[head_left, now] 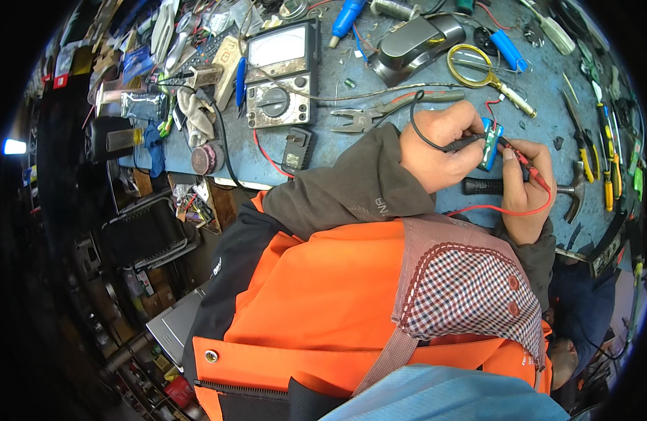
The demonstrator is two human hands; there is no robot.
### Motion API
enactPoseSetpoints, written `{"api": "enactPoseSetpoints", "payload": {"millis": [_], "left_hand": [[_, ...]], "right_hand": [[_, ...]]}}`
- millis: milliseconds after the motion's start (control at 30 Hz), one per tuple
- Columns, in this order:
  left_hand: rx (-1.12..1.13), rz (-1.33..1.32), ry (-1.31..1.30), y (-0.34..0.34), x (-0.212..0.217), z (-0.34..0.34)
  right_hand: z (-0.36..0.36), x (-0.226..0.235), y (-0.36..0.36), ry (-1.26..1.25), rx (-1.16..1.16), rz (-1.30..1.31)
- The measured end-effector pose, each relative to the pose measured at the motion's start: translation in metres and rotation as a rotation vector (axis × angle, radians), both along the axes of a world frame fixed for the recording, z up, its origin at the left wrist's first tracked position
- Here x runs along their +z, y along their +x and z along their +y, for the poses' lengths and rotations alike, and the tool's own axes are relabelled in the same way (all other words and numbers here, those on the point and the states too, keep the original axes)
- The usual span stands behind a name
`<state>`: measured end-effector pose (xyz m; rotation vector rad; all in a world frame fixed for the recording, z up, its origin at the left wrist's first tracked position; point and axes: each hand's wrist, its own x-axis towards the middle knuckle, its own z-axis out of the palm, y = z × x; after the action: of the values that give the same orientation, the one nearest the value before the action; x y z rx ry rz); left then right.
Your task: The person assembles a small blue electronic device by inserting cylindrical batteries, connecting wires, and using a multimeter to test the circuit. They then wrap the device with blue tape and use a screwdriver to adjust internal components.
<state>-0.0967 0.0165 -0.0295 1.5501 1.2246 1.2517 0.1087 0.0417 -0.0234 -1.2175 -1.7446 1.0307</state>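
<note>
Red probe (525, 162) sits in the right hand (525, 198).

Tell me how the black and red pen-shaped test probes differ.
The left hand holds the pen-shaped black test probe; the right hand holds the pen-shaped red test probe.
The black probe has a black lead, the red probe a red lead.
The black probe lies nearly level in the picture; the red probe slants down to the right.
Both point toward the small blue-and-green part between the hands.
</note>
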Motion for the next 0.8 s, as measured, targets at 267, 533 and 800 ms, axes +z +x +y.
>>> {"api": "enactPoseSetpoints", "payload": {"millis": [267,533,800], "left_hand": [[0.007,0.000,-0.001,-0.0014,-0.0006,-0.0010],[0.000,-0.035,0.000,-0.0009,-0.0046,0.0000],[-0.017,-0.014,-0.007,-0.0024,-0.0002,0.0014]], "right_hand": [[0.0011,-0.0018,-0.0017,0.044,-0.004,-0.017],[0.0012,-0.0008,-0.0028,0.052,0.006,-0.017],[0.0007,0.0026,-0.0023,0.053,0.007,-0.027]]}}
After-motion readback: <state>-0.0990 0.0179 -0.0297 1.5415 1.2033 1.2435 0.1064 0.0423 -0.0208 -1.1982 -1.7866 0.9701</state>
